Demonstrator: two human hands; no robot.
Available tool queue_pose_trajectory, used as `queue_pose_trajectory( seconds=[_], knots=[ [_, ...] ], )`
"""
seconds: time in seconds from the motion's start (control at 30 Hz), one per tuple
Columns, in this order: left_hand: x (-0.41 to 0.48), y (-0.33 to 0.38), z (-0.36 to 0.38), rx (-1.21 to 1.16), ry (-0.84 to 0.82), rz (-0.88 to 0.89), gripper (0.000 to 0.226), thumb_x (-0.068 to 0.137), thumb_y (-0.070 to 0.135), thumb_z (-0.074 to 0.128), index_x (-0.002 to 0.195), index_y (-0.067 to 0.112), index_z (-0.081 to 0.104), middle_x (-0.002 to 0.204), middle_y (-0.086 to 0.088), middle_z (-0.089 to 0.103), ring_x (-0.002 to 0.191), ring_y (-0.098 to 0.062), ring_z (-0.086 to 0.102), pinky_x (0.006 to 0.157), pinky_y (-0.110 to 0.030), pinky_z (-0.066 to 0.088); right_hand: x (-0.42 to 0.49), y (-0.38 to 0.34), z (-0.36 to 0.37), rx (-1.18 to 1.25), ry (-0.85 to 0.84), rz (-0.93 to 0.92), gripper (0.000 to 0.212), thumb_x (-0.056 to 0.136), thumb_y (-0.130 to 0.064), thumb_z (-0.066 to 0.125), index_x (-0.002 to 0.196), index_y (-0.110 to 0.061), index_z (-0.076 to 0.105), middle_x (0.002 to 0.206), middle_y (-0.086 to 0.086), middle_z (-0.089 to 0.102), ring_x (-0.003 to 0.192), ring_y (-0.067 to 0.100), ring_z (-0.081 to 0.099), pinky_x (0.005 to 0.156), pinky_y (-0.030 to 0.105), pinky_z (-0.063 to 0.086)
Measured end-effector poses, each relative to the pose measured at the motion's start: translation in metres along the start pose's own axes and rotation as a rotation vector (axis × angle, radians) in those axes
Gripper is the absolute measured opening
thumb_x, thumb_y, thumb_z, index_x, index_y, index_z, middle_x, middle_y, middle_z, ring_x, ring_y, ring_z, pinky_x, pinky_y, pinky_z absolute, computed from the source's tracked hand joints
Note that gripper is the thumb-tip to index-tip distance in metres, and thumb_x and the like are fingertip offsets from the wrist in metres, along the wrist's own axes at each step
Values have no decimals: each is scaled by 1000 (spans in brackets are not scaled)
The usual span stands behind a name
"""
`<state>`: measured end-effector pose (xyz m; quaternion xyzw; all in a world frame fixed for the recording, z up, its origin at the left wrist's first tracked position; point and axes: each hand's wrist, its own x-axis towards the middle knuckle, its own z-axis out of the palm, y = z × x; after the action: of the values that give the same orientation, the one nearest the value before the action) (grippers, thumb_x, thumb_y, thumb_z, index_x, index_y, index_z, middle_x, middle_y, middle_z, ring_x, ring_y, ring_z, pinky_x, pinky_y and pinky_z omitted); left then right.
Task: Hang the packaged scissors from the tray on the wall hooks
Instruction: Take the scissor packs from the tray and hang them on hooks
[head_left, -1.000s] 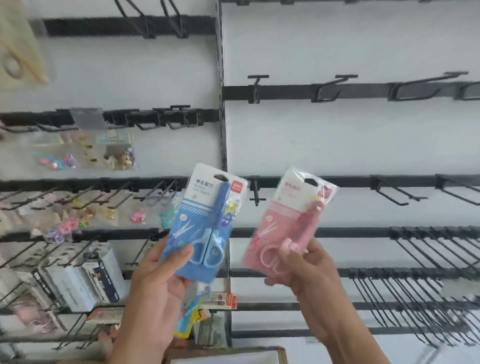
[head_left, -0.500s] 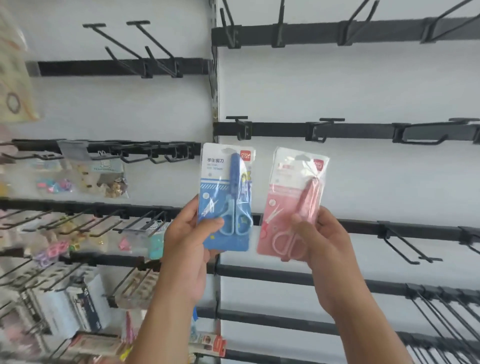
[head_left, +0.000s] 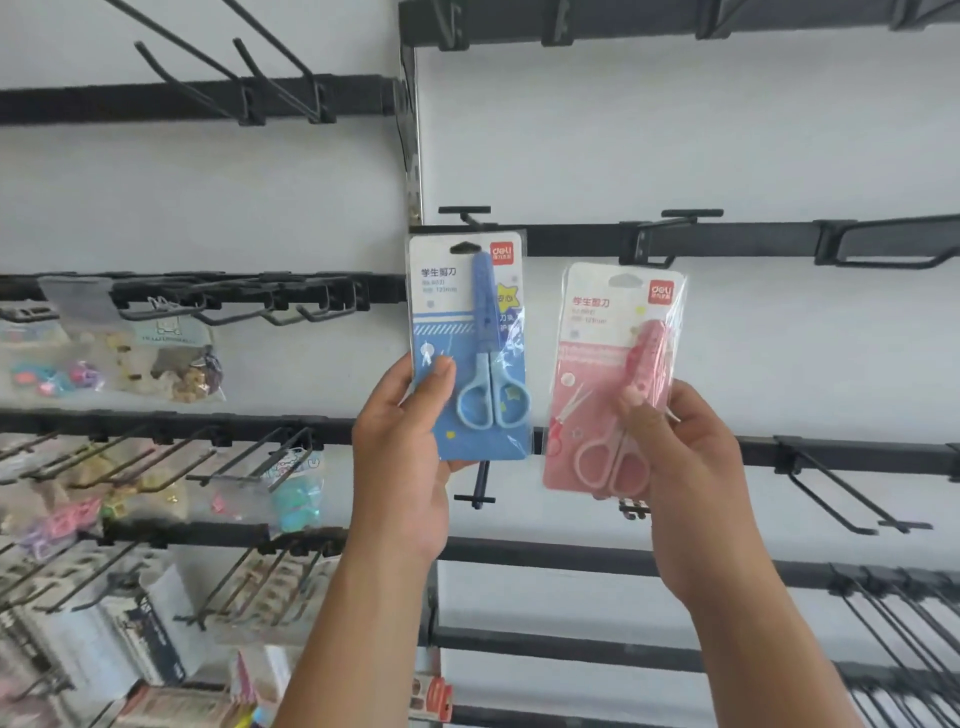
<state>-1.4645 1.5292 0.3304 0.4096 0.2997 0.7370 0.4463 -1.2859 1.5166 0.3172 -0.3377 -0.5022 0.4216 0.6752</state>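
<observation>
My left hand (head_left: 404, 447) grips a blue pack of scissors (head_left: 467, 332) by its lower left edge and holds it upright. The pack's hang hole sits just under a black wall hook (head_left: 465, 214) on the rail. A pink pack of scissors (head_left: 608, 374) is in my right hand (head_left: 675, 467), thumb across its front, slightly lower and to the right. Above the pink pack a second hook (head_left: 685, 218) sticks out from the same rail. Both packs stand off the hooks. The tray is out of view.
Black rails (head_left: 753, 239) with several bare hooks run across the white wall on the right. On the left panel, hooks carry bags of small colourful trinkets (head_left: 166, 364) and boxed goods (head_left: 130, 639) lower down. More long hooks (head_left: 857, 499) jut out at the right.
Both hands have lifted the two packs higher along the wall, and the packs now stand upright. The blue pack's top has come level with the rail under a hook.
</observation>
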Motion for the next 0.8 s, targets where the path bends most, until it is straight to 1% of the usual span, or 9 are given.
queue_pose_trajectory(
  seconds=[0.17,0.27,0.37,0.43,0.47,0.57,0.67,0.73,0.8],
  knots=[
    [5,-2,2,30,20,-15,15,94,22,65,104,26,74,94,-1,78,75,-17,73,56,-32,56,2,-1,-2,2,26,-3,16,99,-23,60,107,-13,70,99,18,77,75,27,73,55,34,57],
    [7,-4,5,31,45,-34,12,93,23,65,97,28,75,91,0,79,73,-17,73,53,-32,56,2,-3,-4,9,30,-10,17,99,-22,60,108,-11,69,94,13,78,75,24,75,58,36,59],
    [10,-6,9,29,82,-31,10,92,21,67,96,25,75,85,1,78,69,-17,72,51,-32,56,3,-6,-7,-6,36,-21,18,99,-23,60,108,-10,69,95,13,78,76,26,75,65,45,59],
    [13,-8,10,39,99,-32,9,92,21,67,97,24,75,86,0,78,70,-18,72,52,-35,58,4,-7,-9,-14,47,-24,17,99,-23,61,106,-10,69,97,17,77,76,28,74,68,52,58],
    [15,-10,10,48,105,-35,10,92,22,68,99,23,75,88,-1,78,72,-19,73,53,-37,59,5,-8,-10,-12,53,-24,17,99,-23,61,106,-10,70,96,16,77,76,27,74,68,52,58],
    [20,-19,9,87,131,-38,14,92,24,68,105,22,74,95,-4,79,80,-23,74,58,-38,61,7,-9,-12,-13,66,-27,17,99,-22,61,106,-9,69,91,9,78,75,25,74,66,46,59],
    [27,-28,6,97,146,-50,15,93,26,68,104,20,74,97,-8,79,88,-30,75,60,-36,60,10,-12,-14,-14,74,-36,17,100,-22,60,106,-8,68,88,7,78,73,23,74,60,36,59],
    [31,-31,5,94,140,-58,16,93,26,68,106,19,74,96,-7,80,89,-29,76,61,-37,60,13,-16,-14,5,74,-43,18,100,-21,60,107,-7,68,87,4,77,72,20,74,56,30,59],
    [34,-32,4,96,127,-60,16,93,25,67,106,19,73,95,-4,80,87,-27,76,65,-39,61,16,-19,-14,26,75,-57,17,100,-20,60,106,-6,68,86,4,77,72,19,74,56,29,59]
  ],
)
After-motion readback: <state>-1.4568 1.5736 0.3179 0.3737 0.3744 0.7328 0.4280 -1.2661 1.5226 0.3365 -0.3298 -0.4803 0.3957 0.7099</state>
